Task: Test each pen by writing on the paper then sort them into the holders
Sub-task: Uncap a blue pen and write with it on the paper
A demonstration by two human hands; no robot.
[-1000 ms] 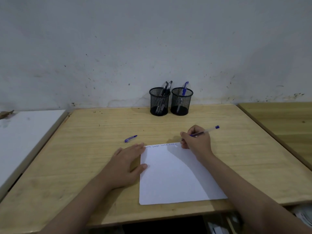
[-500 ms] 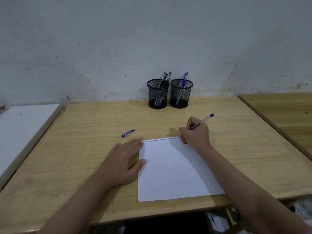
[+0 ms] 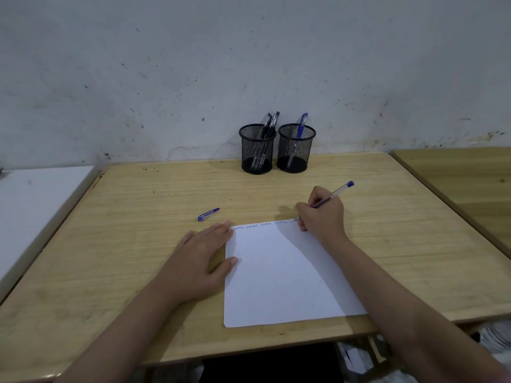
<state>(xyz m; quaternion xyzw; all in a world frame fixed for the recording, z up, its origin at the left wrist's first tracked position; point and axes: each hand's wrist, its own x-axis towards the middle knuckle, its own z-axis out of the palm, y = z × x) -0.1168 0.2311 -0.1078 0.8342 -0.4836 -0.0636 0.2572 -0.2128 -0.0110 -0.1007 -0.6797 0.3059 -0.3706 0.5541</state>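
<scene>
A white sheet of paper [image 3: 284, 275] lies on the wooden table, with a line of handwriting along its top edge. My right hand [image 3: 323, 214] grips a clear pen with a blue end [image 3: 336, 193], its tip touching the paper's top edge at the right end of the writing. My left hand [image 3: 201, 255] lies flat, fingers spread, pressing on the paper's left edge. A blue pen cap [image 3: 208, 214] lies on the table just beyond my left hand. Two black mesh holders stand at the back: the left holder [image 3: 257, 150] contains black pens, the right holder [image 3: 296, 149] one blue pen.
The wooden table [image 3: 138, 244] ends at a stained wall behind the holders. A white surface [image 3: 33, 208] adjoins it on the left, and a second wooden table [image 3: 470, 178] on the right. Clutter shows below the front edge at lower right.
My right hand has moved rightward along the paper's top edge, and the line of writing has grown longer. My left hand has stayed on the paper's left edge.
</scene>
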